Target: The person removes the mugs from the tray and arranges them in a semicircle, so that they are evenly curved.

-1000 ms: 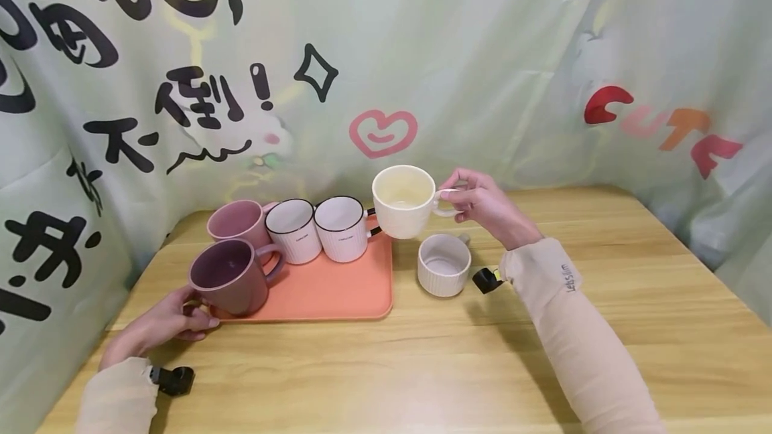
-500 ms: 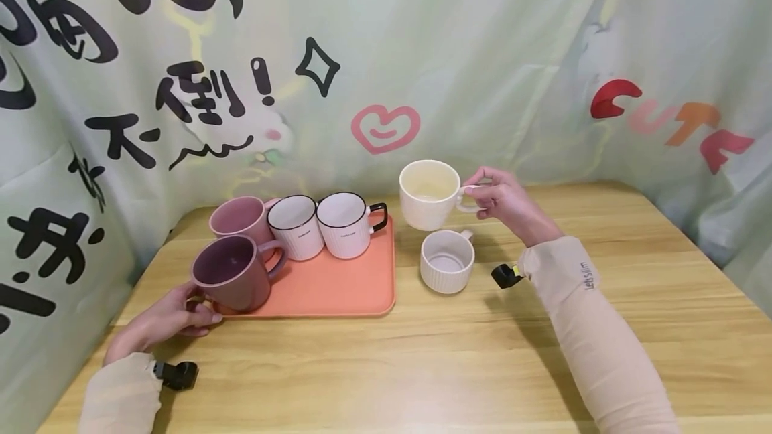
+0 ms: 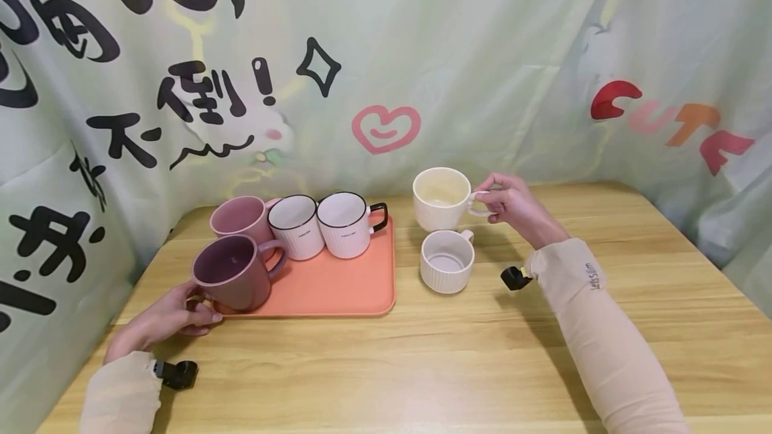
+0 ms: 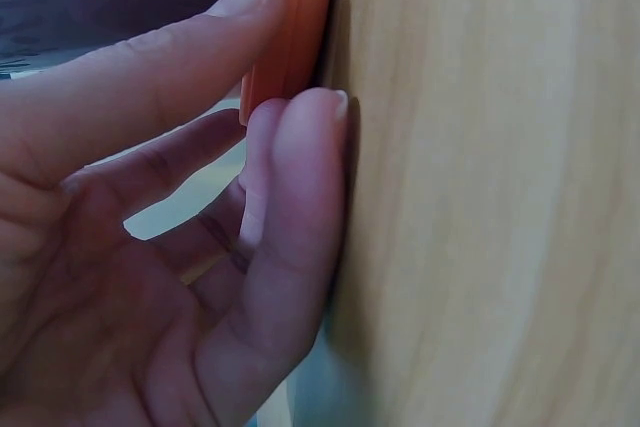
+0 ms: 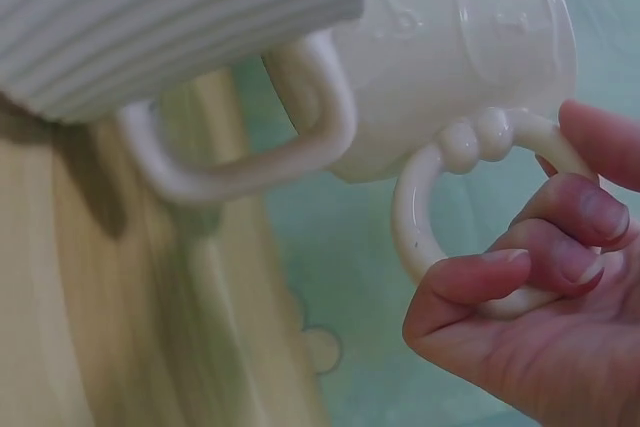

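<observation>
By its handle, my right hand (image 3: 512, 205) holds a cream mug (image 3: 440, 214) upright at the back, right of the tray. The right wrist view shows fingers curled round the round, beaded handle (image 5: 412, 207) and raised figures on the mug. Just in front stands a pale grey ribbed mug (image 3: 446, 276), overlapping it in the head view. My left hand (image 3: 163, 320) grips the orange tray (image 3: 338, 286) at its front left corner; the left wrist view has the thumb against the tray's rim (image 4: 300, 27) and fingers curled by the tabletop. Close above that hand is a dark mauve mug (image 3: 241, 290).
Also on the tray are a pink mug (image 3: 238, 218) at the back left and two white mugs with black rims, one in the middle (image 3: 295, 240) and one further right (image 3: 346, 240). A printed curtain (image 3: 482, 72) hangs behind the wooden table (image 3: 386, 374).
My right hand has carried the cream mug to the right, away from the tray's white mugs, and then lowered it behind the ribbed mug. My left hand has stayed at the tray corner.
</observation>
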Demonstrator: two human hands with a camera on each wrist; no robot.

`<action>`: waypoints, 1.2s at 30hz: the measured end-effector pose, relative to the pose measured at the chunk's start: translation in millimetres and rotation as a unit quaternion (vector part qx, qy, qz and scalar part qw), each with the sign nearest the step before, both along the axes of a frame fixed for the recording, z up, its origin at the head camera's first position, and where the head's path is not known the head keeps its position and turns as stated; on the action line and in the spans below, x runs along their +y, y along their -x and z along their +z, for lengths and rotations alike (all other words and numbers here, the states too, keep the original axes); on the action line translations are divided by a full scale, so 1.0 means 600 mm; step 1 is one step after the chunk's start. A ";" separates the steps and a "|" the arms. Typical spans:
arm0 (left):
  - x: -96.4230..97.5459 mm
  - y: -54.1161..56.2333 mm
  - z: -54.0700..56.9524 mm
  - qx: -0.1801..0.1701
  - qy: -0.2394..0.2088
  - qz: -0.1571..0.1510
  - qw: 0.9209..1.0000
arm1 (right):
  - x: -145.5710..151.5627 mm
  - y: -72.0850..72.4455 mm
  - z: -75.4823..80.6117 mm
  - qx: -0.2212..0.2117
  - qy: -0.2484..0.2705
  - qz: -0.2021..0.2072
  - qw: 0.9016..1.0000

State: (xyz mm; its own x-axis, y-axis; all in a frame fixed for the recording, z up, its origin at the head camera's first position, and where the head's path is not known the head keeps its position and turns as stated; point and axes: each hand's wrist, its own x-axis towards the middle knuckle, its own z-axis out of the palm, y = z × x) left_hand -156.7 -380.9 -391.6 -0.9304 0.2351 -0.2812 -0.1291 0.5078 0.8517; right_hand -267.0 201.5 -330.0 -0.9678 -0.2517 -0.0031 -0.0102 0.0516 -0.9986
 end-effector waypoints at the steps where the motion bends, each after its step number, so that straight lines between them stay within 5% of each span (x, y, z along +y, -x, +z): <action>1: 0.000 0.000 0.000 0.000 -0.002 0.001 1.000 | 0.002 0.000 -0.002 -0.002 -0.001 0.000 1.000; 29: 0.001 0.001 -0.003 0.004 -0.003 -0.008 1.000 | 0.029 0.017 -0.058 -0.034 -0.024 0.014 0.999; 36: -0.002 0.002 -0.002 0.003 0.002 -0.011 1.000 | 0.042 0.024 -0.074 -0.015 -0.020 0.073 0.997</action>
State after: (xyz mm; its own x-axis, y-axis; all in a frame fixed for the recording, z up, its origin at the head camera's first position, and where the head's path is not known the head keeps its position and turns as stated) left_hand -157.6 -381.9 -392.7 -0.9271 0.2538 -0.2758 -0.1123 0.5139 0.8505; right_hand -281.2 226.8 -374.7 -0.9204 -0.3884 -0.0452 0.0100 0.0922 -0.9957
